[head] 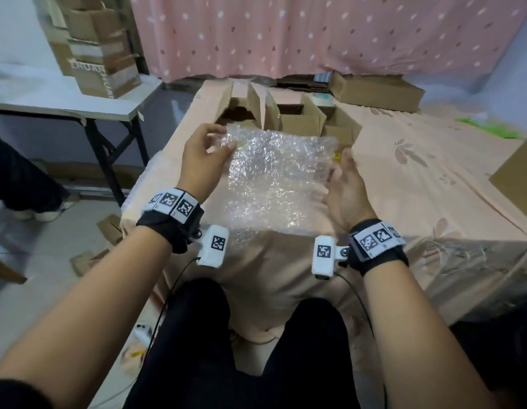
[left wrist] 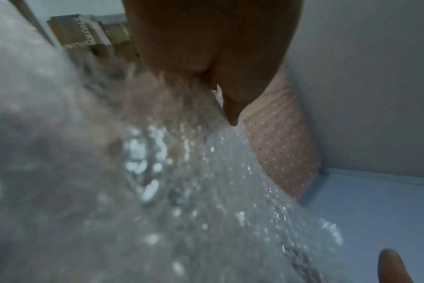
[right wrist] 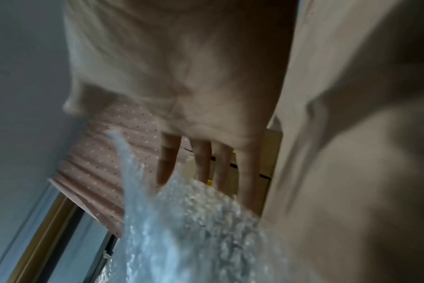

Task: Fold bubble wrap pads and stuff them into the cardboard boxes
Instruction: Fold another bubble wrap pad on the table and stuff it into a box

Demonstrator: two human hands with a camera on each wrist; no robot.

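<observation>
A clear bubble wrap pad (head: 274, 178) hangs spread between my hands, above the peach bed cover (head: 418, 172). My left hand (head: 226, 140) pinches its upper left corner between thumb and fingers. My right hand (head: 342, 169) stands at the pad's right edge, palm inward. In the right wrist view its fingers (right wrist: 166, 162) are straight beside the bubble wrap pad (right wrist: 194, 229). The left wrist view is mostly filled by the blurred bubble wrap pad (left wrist: 182, 191). Behind the pad stand three open cardboard boxes: left (head: 241, 109), middle (head: 297, 119), right (head: 343, 128).
A folding table (head: 49, 95) at the left carries a stack of cardboard boxes (head: 99, 54). A flat box (head: 374, 90) lies at the back under the pink dotted curtain (head: 315, 33). More cardboard (head: 516, 169) juts in at the right. Another person's leg (head: 20, 178) stands at the left.
</observation>
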